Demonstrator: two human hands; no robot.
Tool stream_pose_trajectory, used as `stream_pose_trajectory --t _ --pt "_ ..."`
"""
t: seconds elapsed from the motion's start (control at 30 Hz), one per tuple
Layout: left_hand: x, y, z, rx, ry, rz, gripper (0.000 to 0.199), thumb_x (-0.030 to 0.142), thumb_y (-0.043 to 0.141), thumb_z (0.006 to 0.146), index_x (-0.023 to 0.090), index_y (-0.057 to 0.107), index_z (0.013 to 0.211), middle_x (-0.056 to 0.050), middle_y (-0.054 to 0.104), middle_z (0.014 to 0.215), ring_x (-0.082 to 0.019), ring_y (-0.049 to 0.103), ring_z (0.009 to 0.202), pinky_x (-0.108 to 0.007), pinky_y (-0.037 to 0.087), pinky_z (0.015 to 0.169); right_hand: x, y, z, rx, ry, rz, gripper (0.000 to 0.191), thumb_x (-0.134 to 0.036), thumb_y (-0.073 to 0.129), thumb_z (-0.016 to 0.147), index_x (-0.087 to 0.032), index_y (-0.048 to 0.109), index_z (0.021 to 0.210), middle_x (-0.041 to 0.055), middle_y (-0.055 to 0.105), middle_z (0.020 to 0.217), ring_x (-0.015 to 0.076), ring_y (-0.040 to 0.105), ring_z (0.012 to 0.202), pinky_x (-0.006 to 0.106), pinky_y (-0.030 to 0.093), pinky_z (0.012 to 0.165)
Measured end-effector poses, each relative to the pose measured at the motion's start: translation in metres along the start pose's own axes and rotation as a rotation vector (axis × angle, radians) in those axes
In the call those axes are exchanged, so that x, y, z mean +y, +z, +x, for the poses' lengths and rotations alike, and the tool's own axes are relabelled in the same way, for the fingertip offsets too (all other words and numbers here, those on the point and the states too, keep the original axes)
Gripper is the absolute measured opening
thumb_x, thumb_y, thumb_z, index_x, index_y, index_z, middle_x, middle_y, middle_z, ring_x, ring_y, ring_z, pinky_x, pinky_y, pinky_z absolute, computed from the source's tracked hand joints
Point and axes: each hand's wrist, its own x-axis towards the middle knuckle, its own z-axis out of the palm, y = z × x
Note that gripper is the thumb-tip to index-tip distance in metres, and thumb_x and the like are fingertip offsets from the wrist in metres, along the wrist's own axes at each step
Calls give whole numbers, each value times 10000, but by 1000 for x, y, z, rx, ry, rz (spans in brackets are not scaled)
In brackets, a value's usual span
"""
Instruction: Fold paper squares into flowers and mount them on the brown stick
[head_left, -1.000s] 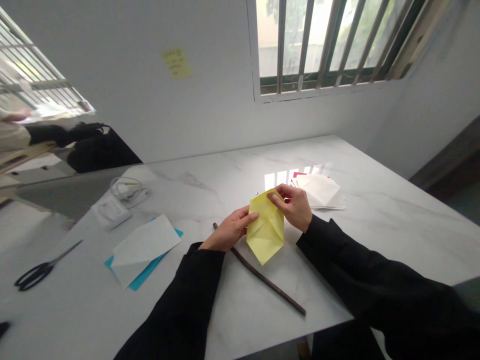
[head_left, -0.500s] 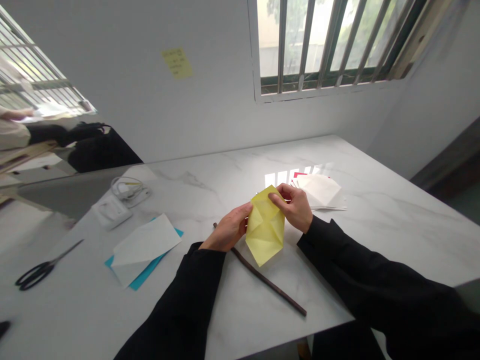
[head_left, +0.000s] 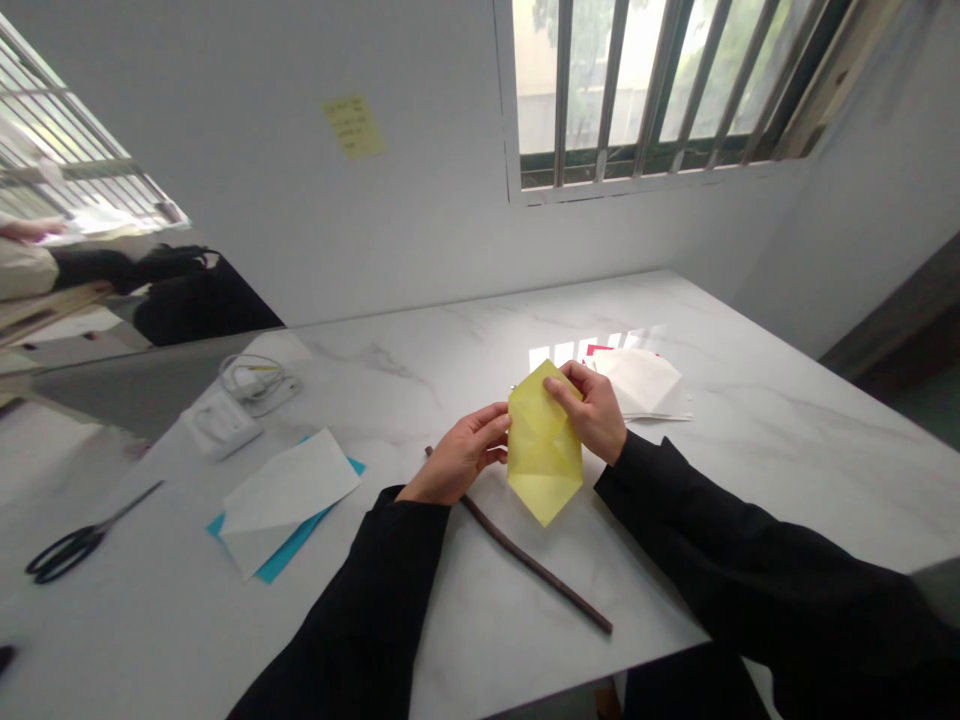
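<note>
Paper (head_left: 545,450), yellow and pointed at both ends, is held up over the worktop (head_left: 480,620), and clock hours are counted from it. At two o'clock its edge is gripped between the thumb and fingers of the right hand (head_left: 592,408), probably so the thin sheet does not flop. At nine its side is met by the left hand (head_left: 459,455), perhaps for steadying; whether it is pinched there cannot be told. Below, a stick (head_left: 517,550) is laid slanting from nine to five. Between eight and nine, a white sheet (head_left: 292,490) is laid on a blue sheet (head_left: 281,561), and scissors (head_left: 97,533) are set farther out, maybe so the blades are kept from the hands. A white box (head_left: 223,425) and a cable (head_left: 251,380) are seen at nine. White sheets (head_left: 637,380) are stacked at two, with something red (head_left: 598,350).

The worktop is pale with grey streaks and is lit by sun (head_left: 564,354) near one. A barred window (head_left: 637,90) is set in the wall (head_left: 420,230) at one, and a yellow note (head_left: 352,127) is stuck at eleven. A co-worker's hand (head_left: 34,230) is seen, blurred, near ten.
</note>
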Motion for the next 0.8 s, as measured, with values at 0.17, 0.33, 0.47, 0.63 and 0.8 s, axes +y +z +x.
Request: stream_pose_trajectory --t 0.17,0.33,0.47,0.63,0.8 --pt "2 1 -1 31 43 -24 479 463 868 844 219 782 1246 -90 745 1077 -164 636 878 -250 490 727 -2 2 -2 -30 -11 16 367 -521 716 946 -215 583 794 -34 520 682 140 474 621 285 361 561" --pt "6 5 -2 99 57 -65 551 429 891 818 235 748 1313 -61 711 1016 -148 616 831 -240 488 692 1 2 -2 -84 -46 92 246 -455 697 979 -211 705 952 14 684 858 182 625 777 308 487 685" --pt "8 8 -4 132 66 -94 562 414 897 813 241 736 1322 -43 696 995 -139 621 811 -241 501 692 4 2 -2 -159 -150 57 195 -354 636 1016 -235 781 1068 55 752 1077 221 685 1020 370 534 907" --pt "9 8 -4 137 70 -166 433 438 886 831 220 756 1183 -37 689 972 -132 626 770 -241 495 678 4 2 -3 -199 -232 -13 211 -271 595 1007 -257 805 1010 63 713 1078 228 677 1077 404 532 996" --pt "9 10 -4 137 89 -200 341 394 926 790 192 715 966 -4 640 933 -116 618 796 -220 512 718 -4 1 -6 -212 -259 -50 216 -250 608 982 -256 824 987 81 701 1109 243 672 1102 419 538 1011"
